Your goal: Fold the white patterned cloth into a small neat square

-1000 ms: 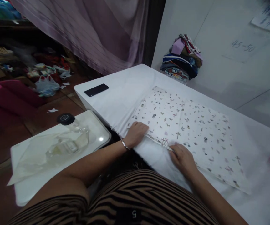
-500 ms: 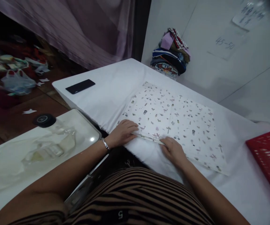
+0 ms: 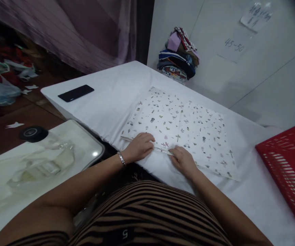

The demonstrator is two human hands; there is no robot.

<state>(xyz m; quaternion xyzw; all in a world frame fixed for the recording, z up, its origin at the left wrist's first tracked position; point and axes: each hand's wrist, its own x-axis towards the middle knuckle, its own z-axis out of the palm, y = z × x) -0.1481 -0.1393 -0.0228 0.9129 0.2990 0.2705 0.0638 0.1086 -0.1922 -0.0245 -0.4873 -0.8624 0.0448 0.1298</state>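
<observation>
A folded white cloth [image 3: 188, 126] with small printed palm trees, rainbows and other figures lies flat on the table in front of me. My left hand [image 3: 141, 147] is closed on the cloth's near edge, fingers on top, with a silver bracelet at the wrist. A little to the right, my right hand [image 3: 184, 160] pinches the same edge between thumb and fingers. Several layers of fabric show along the edge between the two hands. The thumb of the left hand is mostly hidden.
The table has a white cover [image 3: 106, 102], with a black phone [image 3: 76, 93] at its far left. A red plastic basket [image 3: 288, 160] stands at the right. Folded clothes [image 3: 178, 56] are piled by the wall. A white sewing machine bed [image 3: 83, 140] is at my left.
My left hand has slid slightly rightward along the cloth's near edge, closer to my right hand. The whole view has shifted, so the table and surroundings appear further left.
</observation>
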